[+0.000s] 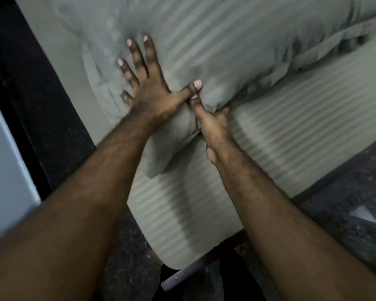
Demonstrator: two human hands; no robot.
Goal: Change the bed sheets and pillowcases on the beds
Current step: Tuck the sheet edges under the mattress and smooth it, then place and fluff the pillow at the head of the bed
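I see a grey-green striped fabric pillow (pixel 226 46) lying on the matching striped bed sheet (pixel 280 118) near the mattress corner. My left hand (pixel 148 88) is spread wide, fingers straight, pressing flat on the pillow. My right hand (pixel 211 124) is curled around the pillow's near edge, gripping bunched fabric. Dark speckled floor (pixel 345 192) surrounds the bed.

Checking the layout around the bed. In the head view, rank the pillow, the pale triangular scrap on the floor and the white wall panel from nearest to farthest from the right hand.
From the right hand:
1. Pillow, gripped at its corner.
2. Pale triangular scrap, on the floor, lower right.
3. White wall panel, far left edge.
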